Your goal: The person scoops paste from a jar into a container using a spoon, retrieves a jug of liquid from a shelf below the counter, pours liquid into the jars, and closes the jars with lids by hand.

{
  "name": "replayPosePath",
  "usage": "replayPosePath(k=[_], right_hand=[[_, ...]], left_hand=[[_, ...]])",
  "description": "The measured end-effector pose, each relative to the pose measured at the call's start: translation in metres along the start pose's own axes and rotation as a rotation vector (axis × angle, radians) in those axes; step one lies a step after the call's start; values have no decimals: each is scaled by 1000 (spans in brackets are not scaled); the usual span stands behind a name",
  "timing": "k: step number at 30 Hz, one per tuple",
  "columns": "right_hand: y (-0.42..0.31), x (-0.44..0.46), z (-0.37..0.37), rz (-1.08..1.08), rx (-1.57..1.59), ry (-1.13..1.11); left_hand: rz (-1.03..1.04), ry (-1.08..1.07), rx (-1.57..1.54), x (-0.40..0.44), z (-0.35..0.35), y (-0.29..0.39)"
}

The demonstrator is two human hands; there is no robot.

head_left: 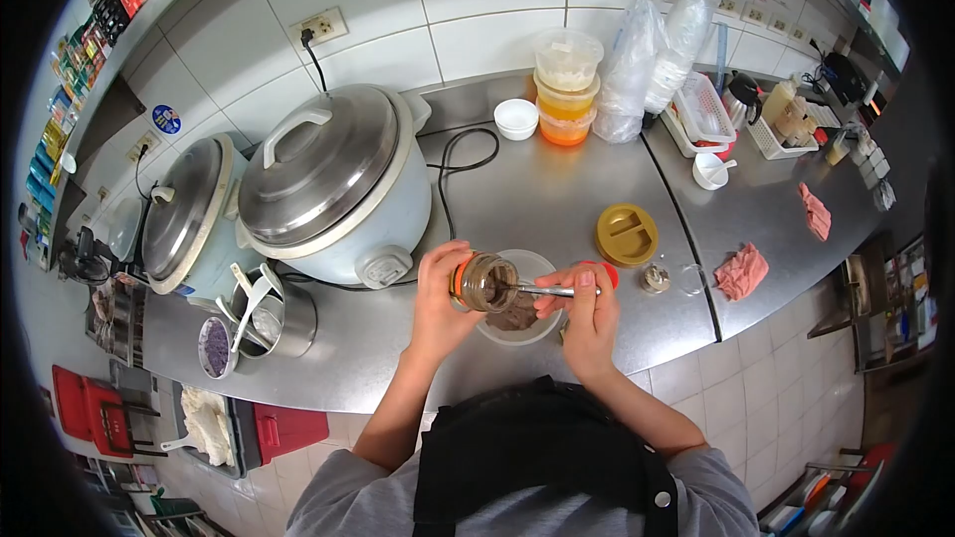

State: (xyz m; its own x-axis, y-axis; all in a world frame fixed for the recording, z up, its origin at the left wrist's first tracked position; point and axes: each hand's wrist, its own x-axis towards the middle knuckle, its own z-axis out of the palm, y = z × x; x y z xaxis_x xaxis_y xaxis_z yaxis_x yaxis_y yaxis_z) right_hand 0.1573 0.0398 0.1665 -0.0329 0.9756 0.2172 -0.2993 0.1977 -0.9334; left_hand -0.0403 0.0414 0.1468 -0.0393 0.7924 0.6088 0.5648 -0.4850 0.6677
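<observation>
My left hand (441,298) is wrapped round a glass jar (487,282) tipped on its side, its open mouth facing right. Between the fingers of my right hand (589,316) is the handle of a metal spoon (557,290), whose far end reaches into the jar's mouth. Brown material coats the inside of the jar. Below both hands stands a translucent bowl (519,338) holding a grey-brown substance (513,316). A red round lid (610,275) shows partly behind my right hand.
Two large rice cookers (333,179) stand at the left, with a metal pot of utensils (295,323) in front. A yellow lid (627,235), stacked tubs (567,89), a white bowl (516,118) and a pink cloth (741,271) are on the steel counter (557,179).
</observation>
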Motion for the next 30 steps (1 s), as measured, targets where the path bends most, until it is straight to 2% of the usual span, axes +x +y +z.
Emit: replayPosePath(k=[4,7,12,30], right_hand=[[2,1,-1,183,167,128],[12,3,-6,238,238,206],[18,2,-13,212,271,232],[24,-11,-51,213,155,342]], left_hand=[[16,15,59,1,3,-1],[36,10,162,1,2,-3],[114,-25,367,3,-4,-3],[177,-156,527,3,-13,-5]])
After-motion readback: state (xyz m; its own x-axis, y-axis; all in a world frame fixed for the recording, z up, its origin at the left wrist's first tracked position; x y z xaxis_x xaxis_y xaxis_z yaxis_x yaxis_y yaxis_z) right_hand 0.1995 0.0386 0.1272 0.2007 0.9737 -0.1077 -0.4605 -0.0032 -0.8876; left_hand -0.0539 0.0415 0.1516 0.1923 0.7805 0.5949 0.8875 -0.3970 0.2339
